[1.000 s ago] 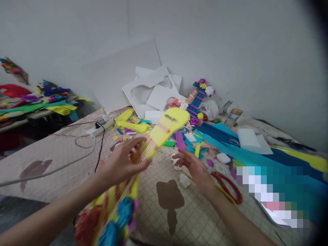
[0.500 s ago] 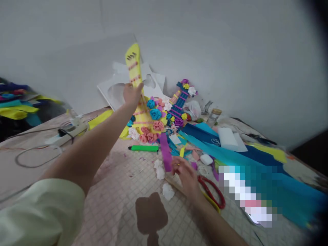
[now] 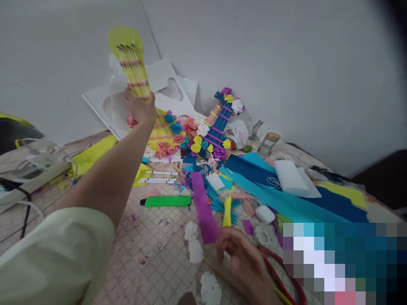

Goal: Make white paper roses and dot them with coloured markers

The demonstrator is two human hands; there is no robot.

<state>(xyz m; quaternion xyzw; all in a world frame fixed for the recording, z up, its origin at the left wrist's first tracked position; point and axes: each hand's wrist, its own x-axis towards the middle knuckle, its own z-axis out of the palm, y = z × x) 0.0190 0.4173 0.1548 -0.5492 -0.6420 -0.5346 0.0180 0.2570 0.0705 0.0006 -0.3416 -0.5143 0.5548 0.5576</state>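
A yellow toy guitar [image 3: 159, 123], with drawn frets, white strings and paper flowers round its body, is held tilted at the left of centre. My left hand [image 3: 141, 108] is wrapped round its neck, below the headstock. My right hand [image 3: 241, 262] is low at the right of centre, fingers loosely bent and apart, with nothing visibly gripped. Its fingertips are beside the lower end of a purple paper strip [image 3: 203, 207]; whether they touch it I cannot tell. Red-handled scissors [image 3: 282, 271] lie partly hidden behind this hand.
A blue toy guitar [image 3: 219, 125] with flowers leans near the wall. Blue crepe paper [image 3: 254, 178], a white roll [image 3: 289, 178] and a glass jar [image 3: 269, 143] are at the right. A green pen [image 3: 168, 201] lies in front, white paper tufts [image 3: 193, 241] nearby. A power strip [image 3: 34, 182] with cables is left.
The yellow guitar, in my left hand, has shifted left and its headstock now leans left. My right hand appears lower, its fingers a little more spread. The view has shifted closer to the table.
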